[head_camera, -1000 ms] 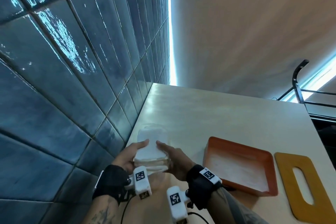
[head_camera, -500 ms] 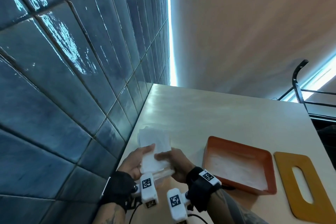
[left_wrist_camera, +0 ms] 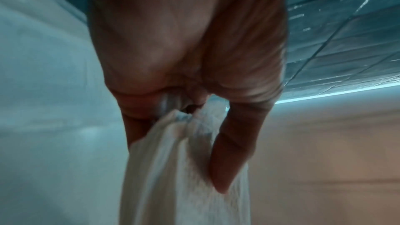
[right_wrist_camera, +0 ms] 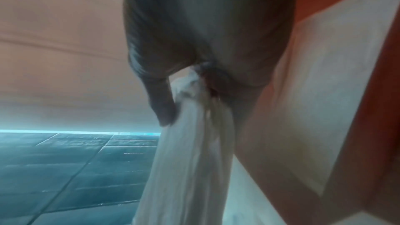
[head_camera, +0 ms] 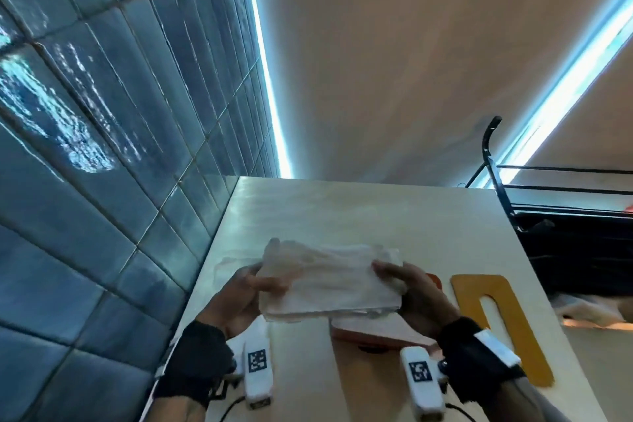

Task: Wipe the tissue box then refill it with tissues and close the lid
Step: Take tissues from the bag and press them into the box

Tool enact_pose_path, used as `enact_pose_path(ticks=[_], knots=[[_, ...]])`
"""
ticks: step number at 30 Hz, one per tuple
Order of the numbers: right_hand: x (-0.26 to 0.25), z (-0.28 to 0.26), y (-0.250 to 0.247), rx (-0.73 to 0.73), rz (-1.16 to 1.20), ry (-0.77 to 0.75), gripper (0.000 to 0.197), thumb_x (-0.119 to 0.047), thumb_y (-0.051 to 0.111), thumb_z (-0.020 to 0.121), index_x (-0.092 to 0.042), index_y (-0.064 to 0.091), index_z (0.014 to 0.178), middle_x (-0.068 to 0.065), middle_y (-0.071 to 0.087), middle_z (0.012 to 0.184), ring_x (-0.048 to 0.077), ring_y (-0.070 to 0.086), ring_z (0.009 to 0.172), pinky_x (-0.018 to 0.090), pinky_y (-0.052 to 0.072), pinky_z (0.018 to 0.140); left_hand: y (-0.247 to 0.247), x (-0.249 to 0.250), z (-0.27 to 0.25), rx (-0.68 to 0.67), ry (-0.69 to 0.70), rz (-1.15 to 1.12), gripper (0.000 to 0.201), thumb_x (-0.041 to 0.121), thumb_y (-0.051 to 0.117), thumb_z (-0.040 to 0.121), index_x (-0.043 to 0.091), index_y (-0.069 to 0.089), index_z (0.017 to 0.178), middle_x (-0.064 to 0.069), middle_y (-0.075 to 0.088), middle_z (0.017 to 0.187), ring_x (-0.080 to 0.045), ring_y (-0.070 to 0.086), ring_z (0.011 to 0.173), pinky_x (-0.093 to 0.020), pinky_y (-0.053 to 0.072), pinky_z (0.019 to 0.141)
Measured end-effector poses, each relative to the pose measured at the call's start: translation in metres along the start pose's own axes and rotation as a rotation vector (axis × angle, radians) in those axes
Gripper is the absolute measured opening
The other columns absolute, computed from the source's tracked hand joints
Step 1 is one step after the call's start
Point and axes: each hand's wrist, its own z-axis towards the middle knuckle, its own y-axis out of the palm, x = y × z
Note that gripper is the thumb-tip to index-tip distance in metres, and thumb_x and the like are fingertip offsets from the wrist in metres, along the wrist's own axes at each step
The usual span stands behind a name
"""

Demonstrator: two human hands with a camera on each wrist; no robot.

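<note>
A white stack of tissues (head_camera: 329, 281) hangs crosswise above the table, held at both ends. My left hand (head_camera: 255, 284) grips its left end, thumb on top (left_wrist_camera: 229, 160). My right hand (head_camera: 394, 279) grips its right end, thumb over the tissues (right_wrist_camera: 162, 107). Both wrist views show the tissues (left_wrist_camera: 186, 168) (right_wrist_camera: 194, 151) pinched between thumb and fingers. The orange tissue box (head_camera: 376, 332) lies under the stack, mostly hidden; its rim (right_wrist_camera: 368, 126) shows in the right wrist view. The yellow slotted lid (head_camera: 493, 319) lies flat to the right of the box.
A crumpled clear plastic wrapper (head_camera: 226, 264) lies on the table by the blue tiled wall (head_camera: 102, 181). The pale table (head_camera: 342, 212) ends at the right, where a black metal rack (head_camera: 513, 188) stands.
Both hands have lifted the tissue stack away from the wall, turned it crosswise and carried it right, over the orange box. The wrapper stays behind by the wall.
</note>
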Motion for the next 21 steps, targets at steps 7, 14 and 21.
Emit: enact_pose_path(ticks=[7, 14, 21], knots=[[-0.019, -0.035, -0.023, 0.111, -0.053, -0.154, 0.050, -0.024, 0.075, 0.082, 0.001, 0.063, 0.123, 0.026, 0.067, 0.121, 0.046, 0.064, 0.111, 0.056, 0.054, 0.091, 0.072, -0.021, 0.018, 0.079, 0.042, 0.007, 0.044, 0.012, 0.081, 0.075, -0.005, 0.068, 0.114, -0.027, 0.070, 0.115, -0.044, 0.067, 0.106, -0.058, 0.048, 0.101], [-0.025, -0.053, -0.034, 0.199, -0.034, -0.190, 0.036, -0.012, 0.071, 0.087, 0.004, 0.062, 0.118, 0.028, 0.069, 0.114, 0.043, 0.068, 0.104, 0.060, 0.051, 0.095, 0.108, -0.025, 0.024, 0.077, 0.005, -0.001, 0.047, 0.027, 0.080, 0.076, 0.005, 0.068, 0.117, -0.021, 0.072, 0.115, -0.042, 0.066, 0.108, -0.058, 0.051, 0.099], [-0.025, -0.056, -0.045, 0.218, 0.047, -0.195, 0.036, -0.007, 0.067, 0.088, 0.006, 0.061, 0.121, 0.028, 0.069, 0.115, 0.045, 0.067, 0.106, 0.057, 0.054, 0.091, 0.118, -0.028, 0.026, 0.140, 0.076, 0.039, 0.049, 0.017, 0.085, 0.070, -0.002, 0.068, 0.111, -0.022, 0.074, 0.109, -0.041, 0.070, 0.103, -0.059, 0.051, 0.098]])
